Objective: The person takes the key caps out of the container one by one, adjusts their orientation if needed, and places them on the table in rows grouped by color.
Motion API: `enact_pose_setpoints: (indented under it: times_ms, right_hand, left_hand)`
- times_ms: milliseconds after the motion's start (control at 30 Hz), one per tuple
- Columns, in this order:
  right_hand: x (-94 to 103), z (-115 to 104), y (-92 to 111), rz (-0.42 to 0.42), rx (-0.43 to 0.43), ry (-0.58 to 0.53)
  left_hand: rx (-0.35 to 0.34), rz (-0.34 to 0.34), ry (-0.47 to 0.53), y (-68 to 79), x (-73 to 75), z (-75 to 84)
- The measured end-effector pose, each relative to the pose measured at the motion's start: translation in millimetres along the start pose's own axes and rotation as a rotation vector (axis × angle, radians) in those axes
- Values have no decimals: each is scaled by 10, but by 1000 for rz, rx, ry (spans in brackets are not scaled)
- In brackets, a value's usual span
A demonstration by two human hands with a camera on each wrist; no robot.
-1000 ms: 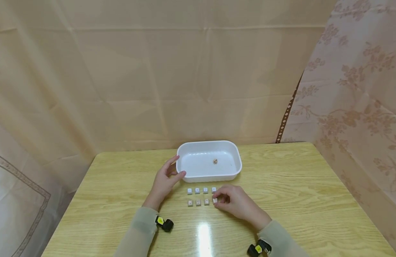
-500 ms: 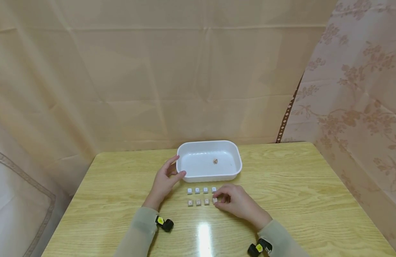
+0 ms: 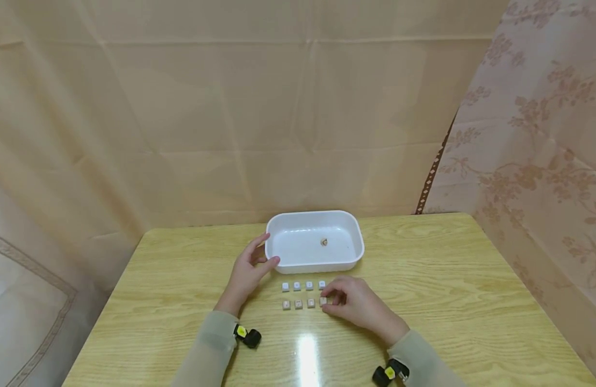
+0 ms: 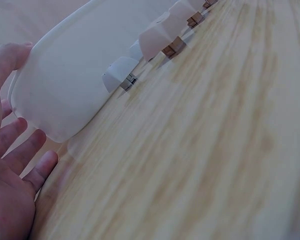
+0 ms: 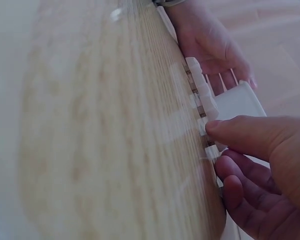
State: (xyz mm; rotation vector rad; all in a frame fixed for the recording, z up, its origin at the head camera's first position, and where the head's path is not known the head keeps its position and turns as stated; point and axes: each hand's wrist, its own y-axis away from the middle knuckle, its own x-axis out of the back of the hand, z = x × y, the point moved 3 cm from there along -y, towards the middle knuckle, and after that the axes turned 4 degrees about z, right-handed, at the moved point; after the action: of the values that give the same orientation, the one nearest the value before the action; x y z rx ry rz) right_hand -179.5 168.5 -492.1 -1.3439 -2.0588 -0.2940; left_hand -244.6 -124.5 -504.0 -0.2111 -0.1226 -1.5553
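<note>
In the head view, keyboard keys stand in two rows on the table, white keycaps (image 3: 296, 286) behind and duller ones (image 3: 299, 305) in front. Switch bodies show beneath the caps (image 4: 157, 37) in the left wrist view. My right hand (image 3: 358, 306) pinches the rightmost key (image 3: 323, 301) of the near row between thumb and fingers; the key sits at table level, partly covered. My left hand (image 3: 246, 277) touches the left end of a white tray (image 3: 317, 267), thumb at its front corner, the fingers spread and fairly straight.
A small brownish thing or mark (image 3: 324, 242) is on the tray's floor, its kind unclear. The wooden table (image 3: 447, 290) has its back edge against a beige curtain (image 3: 206, 134). A flowered cloth (image 3: 535, 150) hangs on the right.
The pinched key has turned slightly and now lies straighter in line with its row. Both hands and the tray stay nearly where they were.
</note>
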Motion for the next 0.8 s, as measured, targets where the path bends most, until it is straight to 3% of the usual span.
enact_pose_setpoints:
  times_ms: [800]
  right_hand:
    - [41,-5,23,21,61,-22]
  left_hand:
    - [-41,-4,1,-5,2,-26]
